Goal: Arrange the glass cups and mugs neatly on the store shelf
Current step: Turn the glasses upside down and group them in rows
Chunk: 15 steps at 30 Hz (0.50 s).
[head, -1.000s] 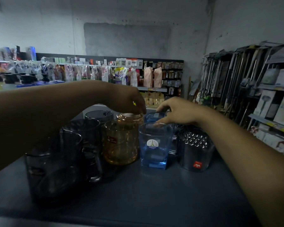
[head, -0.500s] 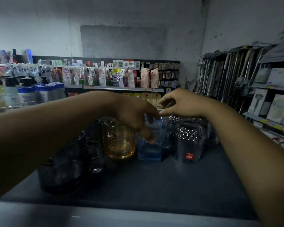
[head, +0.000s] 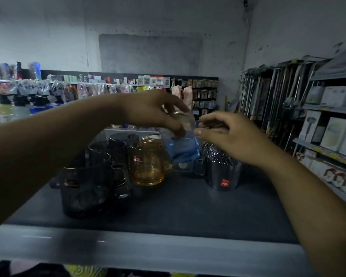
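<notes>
Head view: at frame centre, left hand [head: 154, 111] pinches the blurred blue cup [head: 185, 149] by its rim; right hand [head: 230, 136] hangs just beside it, fingers loosely curled, holding nothing.

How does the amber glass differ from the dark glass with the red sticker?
The amber glass is see-through orange; the dark glass is smoky grey. The amber glass looks smooth, the dark glass bumpy and glinting in its upper part. The amber glass's sticker sits high, the dark glass's near the base. Both stand upright on the shelf, either side of the blue glass that the left hand holds.
</notes>
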Each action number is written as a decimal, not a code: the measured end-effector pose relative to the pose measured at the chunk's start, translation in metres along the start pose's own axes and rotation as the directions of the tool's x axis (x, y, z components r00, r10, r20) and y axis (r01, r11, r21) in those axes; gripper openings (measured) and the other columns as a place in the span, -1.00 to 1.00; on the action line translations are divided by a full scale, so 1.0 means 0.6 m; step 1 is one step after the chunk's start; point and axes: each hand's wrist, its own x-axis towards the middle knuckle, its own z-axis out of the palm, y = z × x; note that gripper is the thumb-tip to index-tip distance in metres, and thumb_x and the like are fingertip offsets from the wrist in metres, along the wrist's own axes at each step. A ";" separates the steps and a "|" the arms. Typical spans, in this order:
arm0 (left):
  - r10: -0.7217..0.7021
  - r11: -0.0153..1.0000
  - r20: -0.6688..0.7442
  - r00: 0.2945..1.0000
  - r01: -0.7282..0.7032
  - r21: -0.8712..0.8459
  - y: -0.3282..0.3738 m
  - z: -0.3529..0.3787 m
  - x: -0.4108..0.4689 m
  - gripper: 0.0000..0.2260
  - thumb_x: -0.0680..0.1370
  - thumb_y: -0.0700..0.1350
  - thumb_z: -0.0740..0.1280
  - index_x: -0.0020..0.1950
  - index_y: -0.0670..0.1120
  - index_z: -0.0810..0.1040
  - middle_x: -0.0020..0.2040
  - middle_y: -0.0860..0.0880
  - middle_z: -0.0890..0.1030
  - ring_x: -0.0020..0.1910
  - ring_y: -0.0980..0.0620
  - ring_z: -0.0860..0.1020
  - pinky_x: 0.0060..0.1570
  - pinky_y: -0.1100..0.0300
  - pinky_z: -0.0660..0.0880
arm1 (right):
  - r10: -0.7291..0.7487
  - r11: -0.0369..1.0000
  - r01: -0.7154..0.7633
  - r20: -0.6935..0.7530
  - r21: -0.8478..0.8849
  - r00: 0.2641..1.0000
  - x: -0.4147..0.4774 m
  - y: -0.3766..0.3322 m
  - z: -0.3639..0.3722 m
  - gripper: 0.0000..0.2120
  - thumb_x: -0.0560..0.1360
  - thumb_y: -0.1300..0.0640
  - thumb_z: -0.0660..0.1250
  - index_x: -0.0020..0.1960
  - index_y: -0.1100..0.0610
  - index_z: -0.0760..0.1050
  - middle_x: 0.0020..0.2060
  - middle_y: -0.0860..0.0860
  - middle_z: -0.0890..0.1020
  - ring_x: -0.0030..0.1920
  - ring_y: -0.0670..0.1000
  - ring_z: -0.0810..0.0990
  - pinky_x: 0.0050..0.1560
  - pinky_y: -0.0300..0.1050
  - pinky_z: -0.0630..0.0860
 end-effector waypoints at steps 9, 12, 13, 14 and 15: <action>-0.014 0.775 -0.146 0.989 -0.082 -0.627 -0.015 0.019 -0.077 -0.68 0.56 -0.13 0.40 0.29 -0.16 0.50 0.13 -0.15 0.67 0.12 -0.12 0.66 0.07 -0.01 0.65 | 0.083 0.760 -0.061 -0.002 0.647 0.997 -0.021 -0.033 0.031 -0.52 0.38 0.04 0.52 0.26 0.09 0.54 0.14 0.03 0.71 0.14 0.06 0.70 0.15 0.07 0.61; -0.027 0.848 -0.109 0.994 -0.035 -0.529 -0.019 0.022 -0.094 -0.56 0.52 0.07 0.44 0.33 -0.05 0.47 0.18 -0.07 0.64 0.11 -0.01 0.66 0.05 0.06 0.65 | 0.107 0.779 -0.065 -0.030 0.624 0.994 -0.024 -0.043 0.028 -0.45 0.28 0.06 0.57 0.23 0.13 0.54 0.07 0.05 0.74 0.08 0.09 0.72 0.07 0.03 0.61; -0.023 0.912 -0.102 0.995 -0.020 -0.409 -0.020 0.022 -0.100 -0.47 0.47 0.18 0.44 0.36 0.00 0.45 0.17 -0.01 0.64 0.10 0.05 0.65 0.04 0.10 0.62 | 0.108 0.823 -0.072 -0.031 0.563 0.994 -0.025 -0.047 0.025 -0.43 0.24 0.03 0.58 0.21 0.11 0.55 0.05 0.03 0.74 0.05 0.06 0.73 0.01 -0.04 0.62; -0.020 0.962 -0.097 0.995 -0.007 -0.274 -0.023 0.023 -0.107 -0.38 0.41 0.27 0.42 0.39 0.03 0.43 0.17 0.06 0.62 0.10 0.10 0.63 0.04 0.13 0.59 | 0.108 0.882 -0.081 -0.032 0.464 0.994 -0.025 -0.051 0.021 -0.40 0.20 -0.05 0.60 0.19 0.07 0.56 0.05 0.01 0.73 0.04 0.04 0.72 -0.01 -0.07 0.62; -0.016 0.990 -0.097 0.995 0.003 -0.139 -0.027 0.024 -0.113 -0.31 0.36 0.31 0.39 0.42 0.05 0.42 0.19 0.09 0.60 0.12 0.12 0.60 0.06 0.14 0.58 | 0.104 0.939 -0.087 -0.032 0.334 0.994 -0.023 -0.053 0.017 -0.34 0.14 -0.16 0.62 0.18 0.01 0.56 0.08 -0.01 0.71 0.07 0.04 0.70 0.02 -0.04 0.63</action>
